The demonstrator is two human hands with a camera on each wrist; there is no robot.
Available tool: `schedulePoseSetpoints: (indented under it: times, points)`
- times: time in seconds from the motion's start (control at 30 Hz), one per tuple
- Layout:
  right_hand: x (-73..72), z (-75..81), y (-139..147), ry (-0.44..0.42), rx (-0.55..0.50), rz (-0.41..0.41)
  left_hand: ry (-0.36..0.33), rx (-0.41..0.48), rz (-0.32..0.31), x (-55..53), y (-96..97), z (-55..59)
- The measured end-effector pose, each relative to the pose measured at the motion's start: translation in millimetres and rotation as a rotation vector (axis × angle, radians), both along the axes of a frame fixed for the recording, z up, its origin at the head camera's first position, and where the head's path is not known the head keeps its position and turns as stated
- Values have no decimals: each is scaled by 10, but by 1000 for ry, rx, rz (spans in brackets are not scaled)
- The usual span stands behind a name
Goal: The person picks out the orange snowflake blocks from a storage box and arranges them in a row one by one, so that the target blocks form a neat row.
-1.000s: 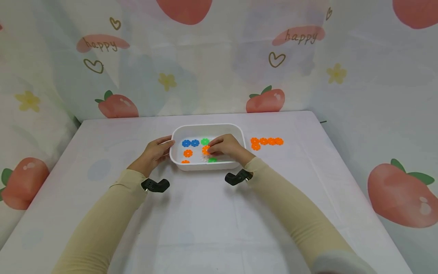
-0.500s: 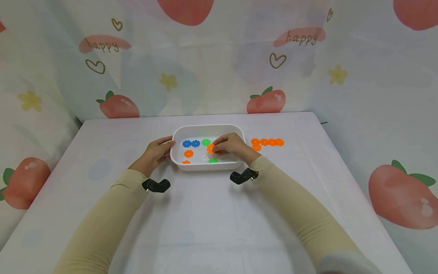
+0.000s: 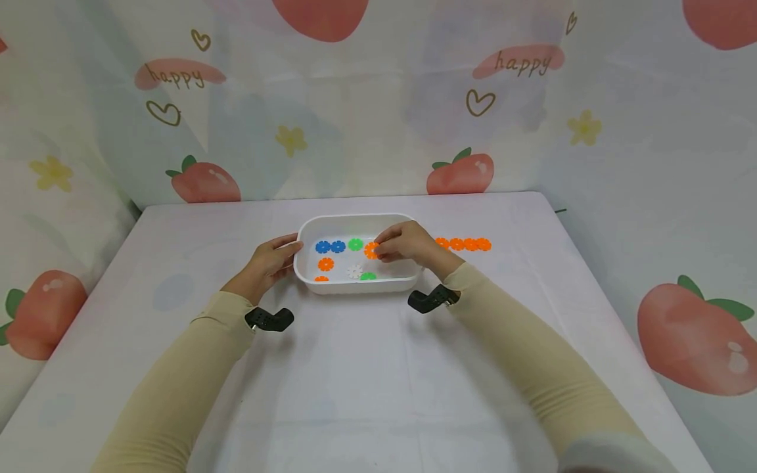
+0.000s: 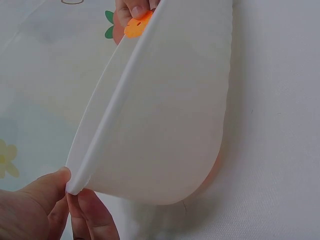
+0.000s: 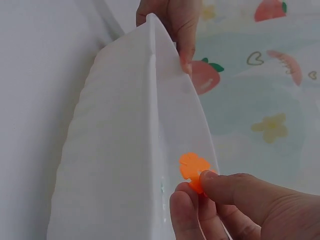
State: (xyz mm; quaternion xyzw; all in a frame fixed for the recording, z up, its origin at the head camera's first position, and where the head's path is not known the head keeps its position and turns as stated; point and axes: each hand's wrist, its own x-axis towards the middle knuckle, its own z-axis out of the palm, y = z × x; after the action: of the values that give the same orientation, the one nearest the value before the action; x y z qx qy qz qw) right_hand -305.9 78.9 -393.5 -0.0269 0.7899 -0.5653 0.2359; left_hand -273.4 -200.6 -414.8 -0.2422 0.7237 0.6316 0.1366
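A white plastic tray stands on the table, its left end rim pinched between the thumb and fingers of my left hand. My right hand is over the tray's right part, pinching an orange snowflake disc between thumb and fingertips. Inside the tray lie two blue discs, a green disc, an orange disc and a white disc. Another green disc and another orange disc are partly hidden by the near wall.
Right of the tray, a row of several orange discs lies on the white-covered table, partly hidden by my right hand. A printed cloth backdrop rises behind the table's far edge.
My right hand has lifted the orange disc and moved it right and a little away from me, uncovering the white disc. The left hand stays on the tray's rim.
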Motion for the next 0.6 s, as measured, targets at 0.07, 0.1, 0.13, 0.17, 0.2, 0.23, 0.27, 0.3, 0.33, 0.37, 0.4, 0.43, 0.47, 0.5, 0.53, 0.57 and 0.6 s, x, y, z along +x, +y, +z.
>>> schedulePoseSetpoints:
  times: [0.07,0.1,0.13,0.17,0.2,0.23,0.27,0.3,0.33,0.37,0.4,0.43,0.47,0.5,0.53,0.57,0.6]
  points:
    - [4,25,23,0,-12,-4,-1,0,0,2,0,2]
    - [3,33,38,1,-11,-4,-1,0,-1,3,-1,3]
    - [6,46,53,1,-11,-4,0,-1,-2,4,-2,4]
    - [6,56,68,1,-7,-3,0,0,-3,3,-3,3]
    - [7,65,83,2,-1,0,1,3,-3,4,-5,4]
    - [7,73,98,2,6,5,2,4,-3,4,-6,5]
    - [5,78,115,0,11,10,2,5,-4,4,-5,6]
    - [2,83,131,-6,12,13,2,6,-4,4,-4,7]
    - [3,94,145,-14,15,12,2,8,-3,4,-2,8]
    - [-2,98,160,-22,14,10,3,11,-2,5,0,10]
    - [-5,105,176,-29,15,10,3,13,-1,7,1,11]
    - [-10,110,191,-40,12,7,4,13,-1,7,3,12]
    - [-14,118,207,-51,12,2,3,15,1,7,3,13]
    - [-18,126,223,-58,16,-1,3,16,2,6,3,12]
    - [-21,135,238,-62,22,-1,3,15,2,4,2,10]
    - [-26,142,252,-65,29,0,3,14,3,2,0,9]
    - [-31,148,267,-67,39,4,3,11,4,0,-1,8]
